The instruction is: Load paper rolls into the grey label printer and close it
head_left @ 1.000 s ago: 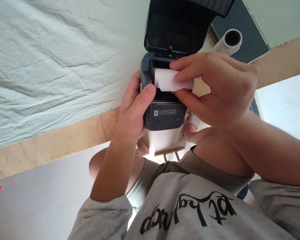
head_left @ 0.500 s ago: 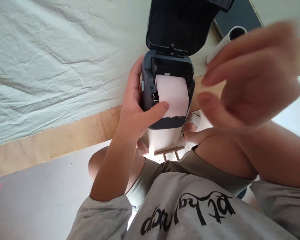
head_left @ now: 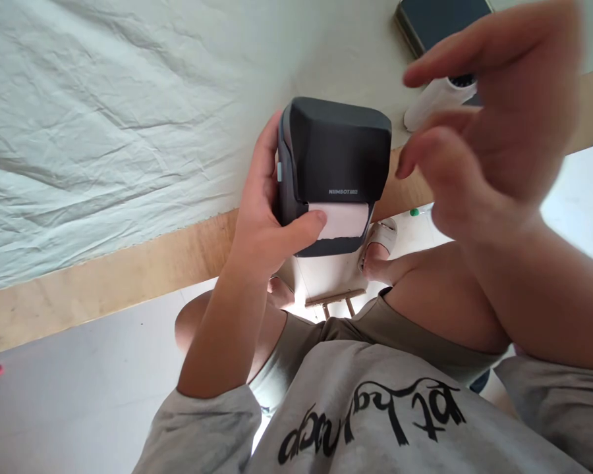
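Observation:
My left hand (head_left: 271, 224) grips a dark label printer (head_left: 338, 151) along its left side, with the thumb pressing on a strip of white paper (head_left: 343, 220). The printer's black lid lies down over its body, and the paper comes out from under the lid's front edge. Pale lettering runs along the lid near that edge. To the right of the printer, my right hand (head_left: 499, 125) hovers apart from it. Its fingers are spread and curved, somewhat blurred, and nothing shows between them.
A table with a wrinkled pale cloth (head_left: 103, 118) has a bare wooden edge (head_left: 178, 257). At the back right lie a dark flat box (head_left: 439, 23) and a white cylindrical object (head_left: 432, 102), partly behind my right hand. My legs and a low wooden bar (head_left: 335, 298) are below.
The printer's lid has swung down from upright and now covers the paper roll. My right hand has shifted slightly, still off the printer. My left hand keeps its hold.

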Motion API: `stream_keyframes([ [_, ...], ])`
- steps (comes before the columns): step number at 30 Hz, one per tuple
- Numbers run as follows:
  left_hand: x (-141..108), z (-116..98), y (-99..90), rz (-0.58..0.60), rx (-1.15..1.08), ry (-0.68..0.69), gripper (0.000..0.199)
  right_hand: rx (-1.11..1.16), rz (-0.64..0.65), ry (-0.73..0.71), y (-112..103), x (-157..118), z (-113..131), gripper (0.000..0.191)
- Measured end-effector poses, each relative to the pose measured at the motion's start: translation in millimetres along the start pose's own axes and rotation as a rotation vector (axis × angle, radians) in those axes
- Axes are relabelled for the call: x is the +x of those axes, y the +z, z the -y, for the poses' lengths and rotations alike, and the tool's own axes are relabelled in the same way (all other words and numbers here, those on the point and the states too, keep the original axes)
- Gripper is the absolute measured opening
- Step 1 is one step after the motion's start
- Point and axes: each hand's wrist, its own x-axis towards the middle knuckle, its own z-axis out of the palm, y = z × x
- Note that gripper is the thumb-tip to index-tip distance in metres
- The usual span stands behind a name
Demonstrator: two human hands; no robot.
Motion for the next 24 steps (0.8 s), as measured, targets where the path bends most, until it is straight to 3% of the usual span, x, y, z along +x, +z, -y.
stream_keyframes([
  [3, -0.2, -0.8, 3.9, 0.013, -0.035, 0.036, 0.073, 0.016, 0.040, -0.081, 7.3, 4.9, -7.1, 0.043],
  [6, -2.3, -3.6, 10.7, -0.039, -0.065, 0.018, 0.050, 0.091, 0.192, 0.013, 13.9, 6.8, -16.2, 0.060],
  [10, -4.5, -9.3, 17.1, -0.088, -0.121, -0.066, 0.030, 0.154, 0.253, 0.067, 16.0, 8.3, -22.4, 0.067],
  [18, -2.2, -12.1, 14.9, -0.104, -0.148, -0.083, 0.026, 0.159, 0.241, 0.138, 20.1, 7.7, -21.9, 0.069],
  [23, 1.0, -18.9, 14.8, -0.041, -0.229, -0.120, 0.022, 0.148, 0.184, 0.054, 22.7, 6.9, -23.1, 0.065],
  [24, 1.7, -19.6, 14.5, -0.074, -0.253, -0.117, 0.024, 0.159, 0.165, 0.020, 23.0, 6.9, -23.1, 0.063],
])
